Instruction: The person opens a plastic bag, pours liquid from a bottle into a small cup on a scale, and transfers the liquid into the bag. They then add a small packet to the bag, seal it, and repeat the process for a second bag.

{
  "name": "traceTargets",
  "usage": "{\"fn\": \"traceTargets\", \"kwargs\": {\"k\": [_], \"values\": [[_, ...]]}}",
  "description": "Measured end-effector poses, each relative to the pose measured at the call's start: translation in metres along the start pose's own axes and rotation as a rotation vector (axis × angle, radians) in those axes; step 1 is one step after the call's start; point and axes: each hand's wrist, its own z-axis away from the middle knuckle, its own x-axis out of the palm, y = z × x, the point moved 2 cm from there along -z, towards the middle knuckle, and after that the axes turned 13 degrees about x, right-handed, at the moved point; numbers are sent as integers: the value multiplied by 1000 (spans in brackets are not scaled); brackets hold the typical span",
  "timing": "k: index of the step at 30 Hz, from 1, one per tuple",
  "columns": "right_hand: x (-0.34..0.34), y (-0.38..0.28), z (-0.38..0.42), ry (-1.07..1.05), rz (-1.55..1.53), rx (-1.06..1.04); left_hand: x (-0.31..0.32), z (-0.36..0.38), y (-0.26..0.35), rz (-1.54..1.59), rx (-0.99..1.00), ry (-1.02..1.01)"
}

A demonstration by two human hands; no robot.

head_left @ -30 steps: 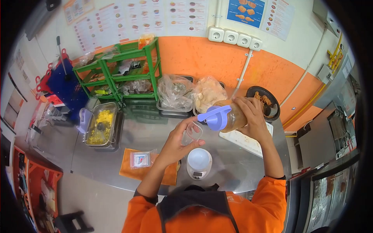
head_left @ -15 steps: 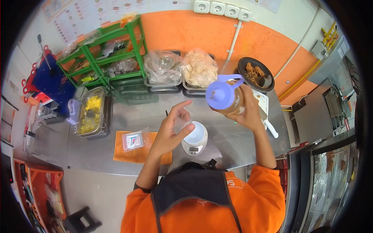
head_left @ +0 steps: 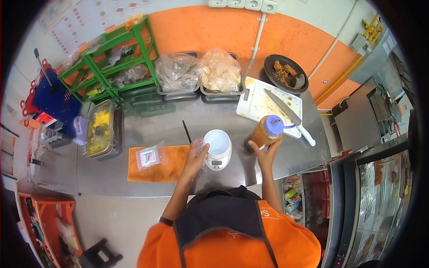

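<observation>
Clock directions are taken from the bowl, with twelve at the wall. The steel counter (head_left: 223,111) carries everything here. The white cutting board (head_left: 249,107) lies towards two o'clock, a knife (head_left: 282,106) across it with its handle past the edge. The orange cloth (head_left: 156,175) lies at eight.

Near three o'clock is the bottle (head_left: 259,135) of brown contents under a purple lid (head_left: 273,125); its base seems to meet the counter. Handling it well calls for a base flat on the steel, a steady grip low on the body, and clearance from the knife handle.

The kitchen scale (head_left: 216,164) bears the white bowl (head_left: 217,142), its readout at six. A true reading would want nothing leaning on either, so the fingers beside the bowl are best held just off it.

The right hand (head_left: 267,152) is spread about as wide as the bottle, thumb and fingers on its lower body. The left hand (head_left: 193,161) is partly curled at eight o'clock, close beside the bowl. Clear plastic (head_left: 199,145) seems to show at its fingers; I cannot tell whether it is gripped.
</observation>
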Motion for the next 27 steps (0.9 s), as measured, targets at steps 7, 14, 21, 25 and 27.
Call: {"fn": "traceTargets", "kwargs": {"k": [7,14,21,25,27], "values": [[21,75,94,-555,407,378,-4,-1,-18,107,-19,16],[57,42,87,-509,706,494,-24,21,0,98,6,181],[53,45,82,-532,744,390,-47,53,2,107,56,236],[31,38,84,-647,477,332,-49,65,2,101,137,238],[23,61,78,-698,219,391,-44,74,7,158,96,253]]}}
